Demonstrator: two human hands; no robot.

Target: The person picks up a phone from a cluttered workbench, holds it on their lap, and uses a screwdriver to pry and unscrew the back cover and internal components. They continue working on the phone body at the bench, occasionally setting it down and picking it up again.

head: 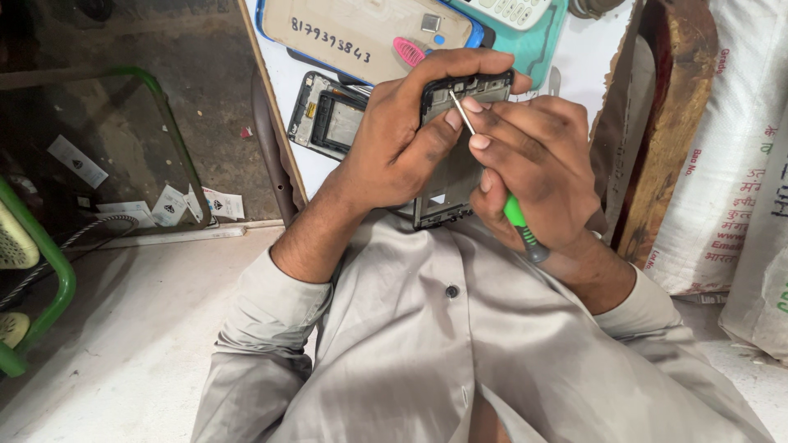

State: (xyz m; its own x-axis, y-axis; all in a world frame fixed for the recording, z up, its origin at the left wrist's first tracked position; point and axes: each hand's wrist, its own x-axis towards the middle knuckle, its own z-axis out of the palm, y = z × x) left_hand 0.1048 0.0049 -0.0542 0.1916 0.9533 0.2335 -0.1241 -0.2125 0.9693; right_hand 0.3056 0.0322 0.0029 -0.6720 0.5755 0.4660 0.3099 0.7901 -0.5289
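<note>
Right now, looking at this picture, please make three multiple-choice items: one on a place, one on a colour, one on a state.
1. Where is the opened phone frame?
A. in the left hand
B. on the floor
C. on the sacks

2. What colour is the screwdriver handle?
A. red
B. green
C. yellow

3. How is the right hand?
A. open and empty
B. closed on the screwdriver
C. resting on the white table

Key: 1 A, fingers wrap the frame's top edge; 2 B, bright green shows beneath the fingers; 3 B, fingers pinch the shaft, tip on the frame.

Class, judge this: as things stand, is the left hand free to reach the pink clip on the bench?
Probably not: the left hand grips the phone frame while the right hand works a screwdriver on it. The pink clip lies uncovered, just beyond.
</note>
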